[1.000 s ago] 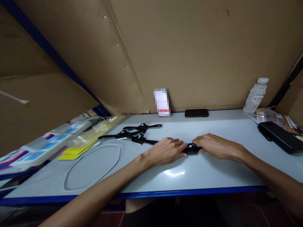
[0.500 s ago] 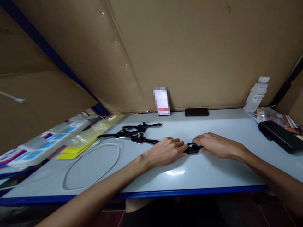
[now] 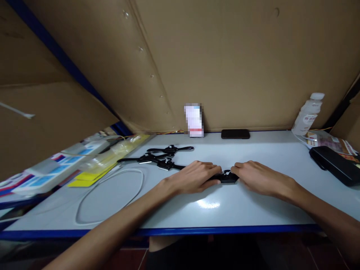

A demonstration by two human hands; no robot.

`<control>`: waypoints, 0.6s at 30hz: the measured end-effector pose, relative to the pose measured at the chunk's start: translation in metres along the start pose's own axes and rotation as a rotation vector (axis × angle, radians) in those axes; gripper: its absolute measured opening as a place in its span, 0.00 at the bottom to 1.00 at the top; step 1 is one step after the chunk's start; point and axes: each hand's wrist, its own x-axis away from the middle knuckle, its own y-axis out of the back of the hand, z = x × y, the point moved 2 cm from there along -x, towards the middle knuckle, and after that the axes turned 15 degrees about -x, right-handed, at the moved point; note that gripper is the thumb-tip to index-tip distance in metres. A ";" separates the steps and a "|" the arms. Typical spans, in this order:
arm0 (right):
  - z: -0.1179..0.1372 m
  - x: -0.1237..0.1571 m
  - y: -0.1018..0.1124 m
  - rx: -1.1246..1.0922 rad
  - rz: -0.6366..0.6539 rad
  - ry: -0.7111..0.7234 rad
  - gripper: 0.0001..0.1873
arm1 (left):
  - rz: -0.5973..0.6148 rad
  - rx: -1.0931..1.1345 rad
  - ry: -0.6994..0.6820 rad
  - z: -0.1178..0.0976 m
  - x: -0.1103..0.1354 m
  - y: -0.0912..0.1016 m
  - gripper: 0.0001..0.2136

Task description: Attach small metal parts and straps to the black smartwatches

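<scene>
A black spokeshave [image 3: 228, 177] lies low over the table top, with its metal body showing between my hands. My left hand [image 3: 198, 175] is closed around its left handle, thumb along the near side. Round the right handle my right hand [image 3: 253, 177] is closed too, and both handles are mostly hidden by the fingers. Left of my left hand lie more black spokeshaves: one at the back [image 3: 171, 149], one in the middle [image 3: 147, 158] and one in front [image 3: 168, 164] whose right handle runs behind my left hand.
A lit phone [image 3: 194, 120] leans on the cardboard wall beside a dark phone [image 3: 235, 134]. A white cable [image 3: 142, 183] loops at left near yellow sheets [image 3: 90, 177] and boxes [image 3: 56, 176]. At right stand a bottle [image 3: 308, 116] and a black case [image 3: 334, 165].
The spokeshave has turned slightly, and more of its body shows between my hands. My right hand has shifted a little, still on the handle. The whole view has moved slightly.
</scene>
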 end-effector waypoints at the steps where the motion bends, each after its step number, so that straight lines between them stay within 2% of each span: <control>1: 0.002 0.000 0.000 0.015 0.006 -0.005 0.21 | 0.000 -0.002 -0.005 -0.001 0.000 0.001 0.12; 18: -0.003 -0.003 -0.007 -0.027 -0.037 0.062 0.17 | -0.026 -0.044 -0.019 -0.006 -0.001 0.001 0.13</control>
